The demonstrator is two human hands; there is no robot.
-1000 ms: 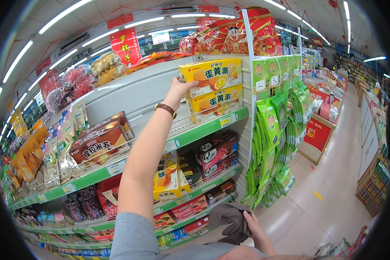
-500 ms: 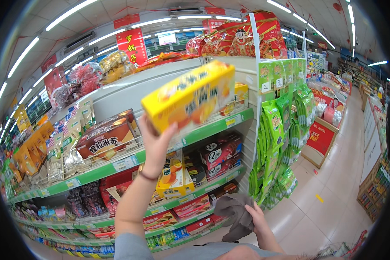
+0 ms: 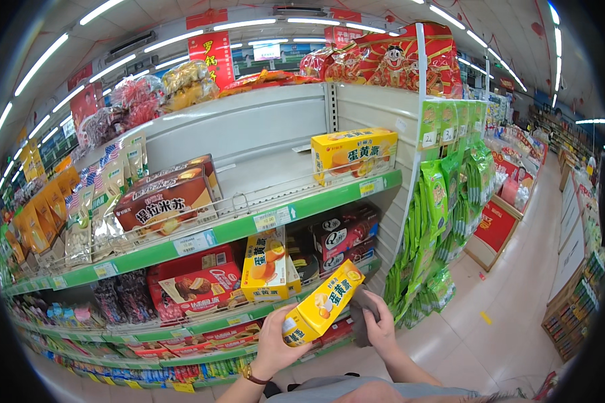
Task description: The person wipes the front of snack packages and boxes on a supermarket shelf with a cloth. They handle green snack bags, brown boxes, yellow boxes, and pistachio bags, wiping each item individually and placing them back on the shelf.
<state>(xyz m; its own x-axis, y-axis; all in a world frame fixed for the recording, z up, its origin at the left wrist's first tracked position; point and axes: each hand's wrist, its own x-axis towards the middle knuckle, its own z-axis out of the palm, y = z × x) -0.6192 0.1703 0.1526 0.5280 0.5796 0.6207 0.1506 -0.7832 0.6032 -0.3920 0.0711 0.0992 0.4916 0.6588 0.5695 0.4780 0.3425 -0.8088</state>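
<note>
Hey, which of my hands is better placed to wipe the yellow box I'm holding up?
Probably your right hand: it holds the dark cloth close by the upper end of the yellow box. Your left hand grips the lower end, so it seems better kept for steadying.

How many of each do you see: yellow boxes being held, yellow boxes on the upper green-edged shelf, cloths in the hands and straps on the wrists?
Held yellow box, in the left hand: 1
Shelved yellow box, on the upper shelf: 1
Dark cloth, in the right hand: 1
Brown wrist strap: 1
Total: 4
</note>
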